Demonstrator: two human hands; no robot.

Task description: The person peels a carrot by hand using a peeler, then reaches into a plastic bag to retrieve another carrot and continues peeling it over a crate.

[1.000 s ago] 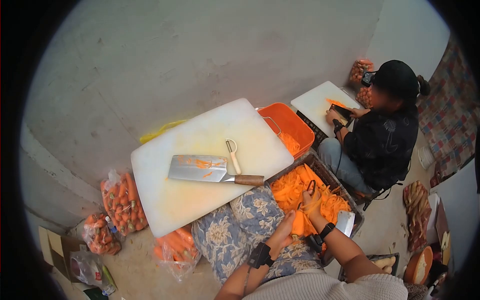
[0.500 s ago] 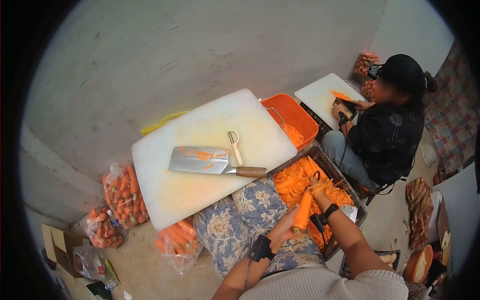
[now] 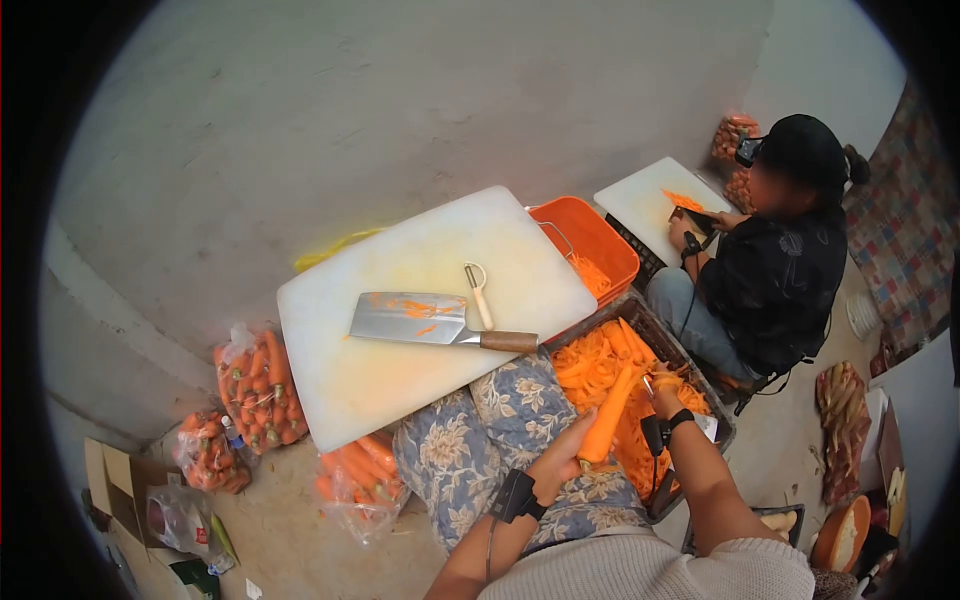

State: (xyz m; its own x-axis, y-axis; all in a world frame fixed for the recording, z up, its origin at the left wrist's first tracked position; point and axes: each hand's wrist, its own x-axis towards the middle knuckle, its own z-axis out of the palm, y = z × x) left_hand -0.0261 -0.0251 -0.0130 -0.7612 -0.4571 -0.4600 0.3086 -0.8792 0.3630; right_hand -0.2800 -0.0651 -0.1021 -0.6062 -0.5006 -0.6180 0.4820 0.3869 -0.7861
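Right hand has slid up to the carrot's far tip, gripping a peeler. Left hand grips the carrot's low end, over the crate of peels.

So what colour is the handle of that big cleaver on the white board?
Brown, like wood. The steel cleaver's handle shows best in the head view.

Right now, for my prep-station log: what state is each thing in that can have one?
carrot, gripped in left hand, tilted toward crate
right hand, curled at carrot's tip
cleaver, flat on board, smeared orange
peeler, lying loose on board
crate, heaped with peelings
carrot bags, full
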